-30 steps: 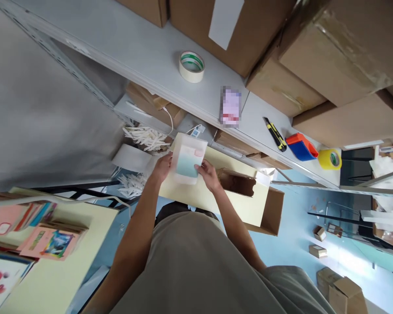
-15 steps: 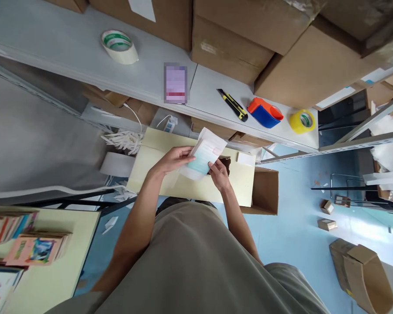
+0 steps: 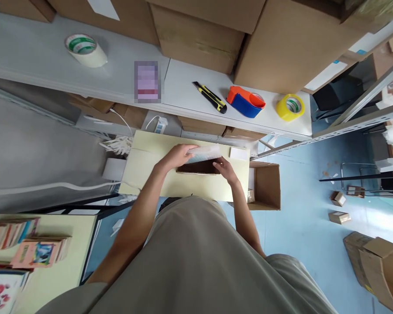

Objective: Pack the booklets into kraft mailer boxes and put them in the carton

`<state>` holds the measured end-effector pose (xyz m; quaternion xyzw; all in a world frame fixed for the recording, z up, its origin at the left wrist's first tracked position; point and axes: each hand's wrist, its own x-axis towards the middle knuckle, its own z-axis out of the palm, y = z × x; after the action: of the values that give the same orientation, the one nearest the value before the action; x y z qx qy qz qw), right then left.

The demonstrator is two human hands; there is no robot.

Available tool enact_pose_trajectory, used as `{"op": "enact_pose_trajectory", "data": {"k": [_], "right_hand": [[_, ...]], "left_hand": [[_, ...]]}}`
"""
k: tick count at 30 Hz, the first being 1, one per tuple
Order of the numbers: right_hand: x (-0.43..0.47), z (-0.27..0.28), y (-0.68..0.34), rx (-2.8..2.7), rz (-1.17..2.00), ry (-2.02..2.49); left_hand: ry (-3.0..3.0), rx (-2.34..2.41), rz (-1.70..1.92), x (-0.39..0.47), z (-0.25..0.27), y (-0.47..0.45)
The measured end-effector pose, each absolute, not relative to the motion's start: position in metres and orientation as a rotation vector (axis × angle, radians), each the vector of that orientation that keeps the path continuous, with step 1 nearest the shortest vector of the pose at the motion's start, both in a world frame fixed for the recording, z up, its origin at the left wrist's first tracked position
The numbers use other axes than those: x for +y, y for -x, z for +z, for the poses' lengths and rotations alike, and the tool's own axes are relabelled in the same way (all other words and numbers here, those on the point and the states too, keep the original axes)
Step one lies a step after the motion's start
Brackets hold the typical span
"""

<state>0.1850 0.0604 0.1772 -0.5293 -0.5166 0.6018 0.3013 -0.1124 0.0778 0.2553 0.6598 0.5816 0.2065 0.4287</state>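
My left hand (image 3: 178,157) is closed on the left end of a flat package (image 3: 205,152) in whitish translucent wrap, with pale blue showing through. The package is tilted over a small open cardboard box (image 3: 198,171) on the cream table (image 3: 170,188). At the box's right end is my right hand (image 3: 226,170), its fingers bent around the edge there. The box's inside looks dark, and the package hides its far side.
Above the table, a grey shelf (image 3: 118,83) carries a tape roll (image 3: 85,50), a box cutter (image 3: 210,97), an orange-blue tape dispenser (image 3: 245,102), yellow tape (image 3: 290,107) and large cartons (image 3: 199,39). A white card (image 3: 238,153) lies at right. Books (image 3: 41,252) fill a side table.
The package has gone from being held by both hands to my left hand, tipped nearly edge-on over the box. My right hand has let go of it and moved to the box's right end.
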Motion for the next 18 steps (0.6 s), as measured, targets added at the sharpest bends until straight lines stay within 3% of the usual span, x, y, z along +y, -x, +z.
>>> {"op": "enact_pose_trajectory", "data": {"k": [8,18], "right_hand": [[0.060,0.174,-0.189,-1.281,1.665,1.335],[0.061,0.176,-0.188,-1.388,1.608,1.385]], "left_hand": [[-1.740,1.549,0.046,0.082,0.182,0.083],[-1.644,1.577,-0.005,0.066,0.118,0.063]]}}
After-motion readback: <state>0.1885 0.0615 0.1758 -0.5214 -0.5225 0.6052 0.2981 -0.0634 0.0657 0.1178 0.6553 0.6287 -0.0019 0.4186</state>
